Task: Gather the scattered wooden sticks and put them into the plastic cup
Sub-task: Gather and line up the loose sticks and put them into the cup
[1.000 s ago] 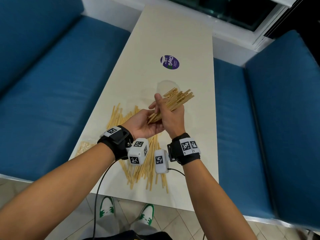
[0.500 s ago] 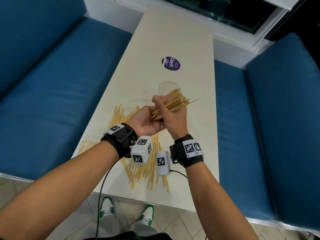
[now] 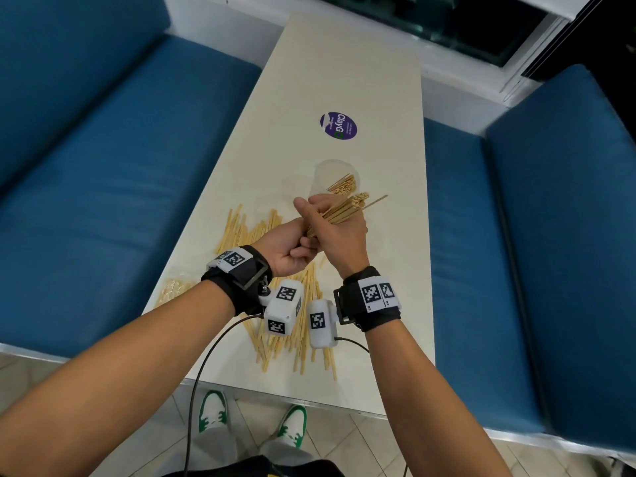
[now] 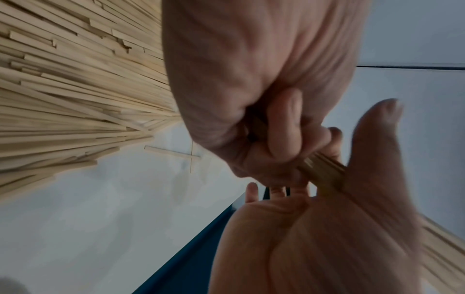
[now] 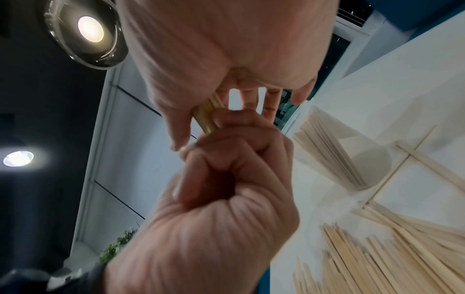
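Observation:
Above the white table (image 3: 344, 63) both hands hold one bundle of wooden sticks (image 3: 347, 210). My left hand (image 3: 296, 247) grips its lower ends in a fist; my right hand (image 3: 335, 223) clasps its middle, thumb up. The tips point at the clear plastic cup (image 3: 327, 170), which stands just beyond and has several sticks inside. One stick juts past the others. Scattered sticks (image 3: 299, 325) lie under my wrists. In the left wrist view the left hand's fingers (image 4: 284, 127) curl round the bundle (image 4: 324, 171). The right wrist view shows the bundle (image 5: 206, 117), the left fist (image 5: 226, 179) and the cup (image 5: 365, 165).
A round purple sticker (image 3: 338, 126) lies beyond the cup. A small clear packet (image 3: 172, 290) sits at the table's left edge. Blue benches (image 3: 120, 184) (image 3: 533, 253) flank the table. The near table edge is just below the stick pile.
The fanned bundle has been drawn tighter, with its tips more even and lower toward the cup. My left hand has closed further round the lower ends.

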`<state>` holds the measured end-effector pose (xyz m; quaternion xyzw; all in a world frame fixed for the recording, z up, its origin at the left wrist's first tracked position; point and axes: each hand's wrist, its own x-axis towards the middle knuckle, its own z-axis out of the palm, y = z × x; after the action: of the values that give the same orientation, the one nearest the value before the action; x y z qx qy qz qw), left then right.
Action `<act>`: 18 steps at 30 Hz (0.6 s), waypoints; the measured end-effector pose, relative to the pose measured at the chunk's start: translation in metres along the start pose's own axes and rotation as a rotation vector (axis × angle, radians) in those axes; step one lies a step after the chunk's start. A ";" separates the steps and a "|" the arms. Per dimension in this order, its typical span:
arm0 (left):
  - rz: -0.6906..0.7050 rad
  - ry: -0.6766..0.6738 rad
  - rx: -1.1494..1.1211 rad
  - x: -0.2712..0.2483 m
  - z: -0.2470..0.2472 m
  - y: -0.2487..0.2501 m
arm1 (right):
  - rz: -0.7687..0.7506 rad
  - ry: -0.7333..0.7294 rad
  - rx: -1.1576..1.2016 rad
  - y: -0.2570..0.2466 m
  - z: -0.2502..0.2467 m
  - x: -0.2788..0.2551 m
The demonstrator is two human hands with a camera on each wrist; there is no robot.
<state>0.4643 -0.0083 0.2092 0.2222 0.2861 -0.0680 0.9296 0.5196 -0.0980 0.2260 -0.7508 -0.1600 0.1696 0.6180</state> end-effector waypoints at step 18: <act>0.036 0.055 0.217 0.009 -0.024 0.002 | -0.407 0.203 -0.239 -0.025 -0.040 0.007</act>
<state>0.4605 0.0043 0.1869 0.3283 0.2982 -0.0758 0.8930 0.5432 -0.1256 0.2576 -0.7840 -0.2641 -0.0547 0.5592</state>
